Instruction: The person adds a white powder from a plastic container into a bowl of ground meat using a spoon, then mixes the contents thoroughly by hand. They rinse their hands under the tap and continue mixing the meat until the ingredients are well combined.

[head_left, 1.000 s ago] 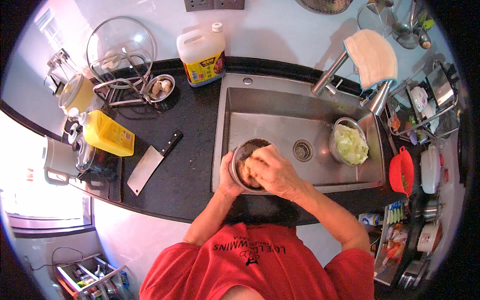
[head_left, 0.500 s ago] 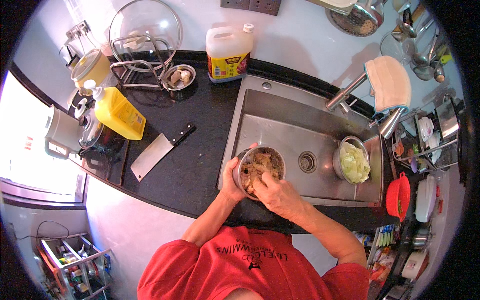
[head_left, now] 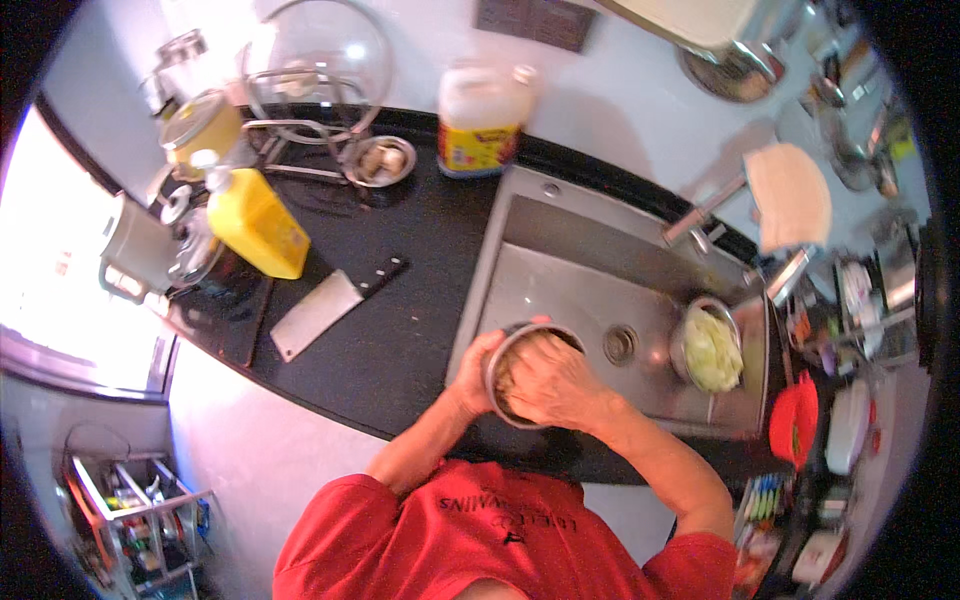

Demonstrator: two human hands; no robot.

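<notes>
The left hand (head_left: 472, 372) wraps the rim of a steel bowl (head_left: 500, 352) at the near left corner of the sink (head_left: 560, 265), its grip clamped on the metal, likely to steady the bowl. The right hand (head_left: 552, 382) lies inside, palm down, fingers curled into the pale contents; whether they close on any I cannot tell. A second steel bowl of cut cabbage (head_left: 711, 348) sits at the sink's right, beside the drain (head_left: 620, 344). On the black worktop (head_left: 400, 340) a cleaver (head_left: 325, 310) lies flat, well apart from both hands.
</notes>
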